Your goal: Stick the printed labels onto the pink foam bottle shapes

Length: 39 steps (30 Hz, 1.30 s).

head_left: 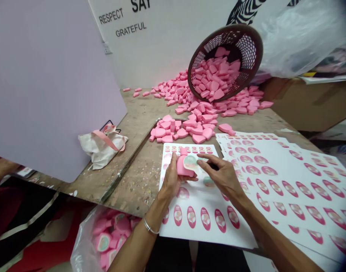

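The wooden table (133,189) carries everything. The brown basket (248,49) lies tipped so the pink foam hearts (175,94) spill within my reach, and the sticker sheets (292,185) fan out to my right. Above one sheet (195,236), my left hand (171,179) pinches a foam heart (183,168) upright to steady it, while my right hand (222,175) reaches with loosely spread fingers (207,160) toward the oval label (190,162) lying against it.

A white wall (161,45) with black lettering rises behind a worn wooden surface (133,124). A lilac panel (48,83) stands left, a cardboard box (311,105) right.
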Each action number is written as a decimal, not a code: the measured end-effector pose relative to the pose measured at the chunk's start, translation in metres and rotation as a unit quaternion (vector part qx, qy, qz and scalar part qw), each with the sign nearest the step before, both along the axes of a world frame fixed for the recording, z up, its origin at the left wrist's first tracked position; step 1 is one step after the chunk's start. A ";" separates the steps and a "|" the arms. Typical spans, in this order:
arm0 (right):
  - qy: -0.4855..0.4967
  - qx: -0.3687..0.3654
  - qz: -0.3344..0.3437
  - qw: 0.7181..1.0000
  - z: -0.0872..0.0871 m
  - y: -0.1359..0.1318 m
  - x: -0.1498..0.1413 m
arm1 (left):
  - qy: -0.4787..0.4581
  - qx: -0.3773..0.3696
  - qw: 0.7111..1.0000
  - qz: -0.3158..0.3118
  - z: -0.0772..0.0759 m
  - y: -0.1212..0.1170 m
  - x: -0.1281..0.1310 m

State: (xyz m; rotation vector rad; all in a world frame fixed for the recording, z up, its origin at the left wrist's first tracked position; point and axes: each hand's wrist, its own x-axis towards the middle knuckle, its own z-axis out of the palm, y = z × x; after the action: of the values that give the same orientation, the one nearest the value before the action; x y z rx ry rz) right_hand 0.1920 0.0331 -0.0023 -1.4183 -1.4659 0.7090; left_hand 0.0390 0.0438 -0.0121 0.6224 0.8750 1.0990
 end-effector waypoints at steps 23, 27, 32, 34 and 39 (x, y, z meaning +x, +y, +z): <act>-0.001 0.039 0.032 0.999 0.007 -0.021 -0.017 | -0.018 0.024 0.999 -0.030 0.012 -0.019 -0.006; 0.000 0.030 0.033 0.999 0.009 -0.021 -0.017 | -0.012 0.029 0.999 -0.030 0.011 -0.019 -0.005; -0.009 0.038 0.031 0.999 0.008 -0.022 -0.018 | -0.007 0.053 0.998 -0.040 0.013 -0.021 -0.005; -0.032 0.052 0.032 0.998 0.007 -0.022 -0.016 | 0.004 0.082 0.995 -0.051 0.012 -0.022 -0.007; -0.218 0.099 -0.055 0.969 0.007 -0.019 -0.008 | 0.010 0.106 0.992 -0.068 0.010 -0.027 -0.012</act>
State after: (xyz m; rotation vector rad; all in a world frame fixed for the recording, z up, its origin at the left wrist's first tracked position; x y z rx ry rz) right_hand 0.1835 0.0145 0.0047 -1.5448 -1.7204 0.1747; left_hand 0.0266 0.0163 -0.0018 0.8584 0.7276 1.0716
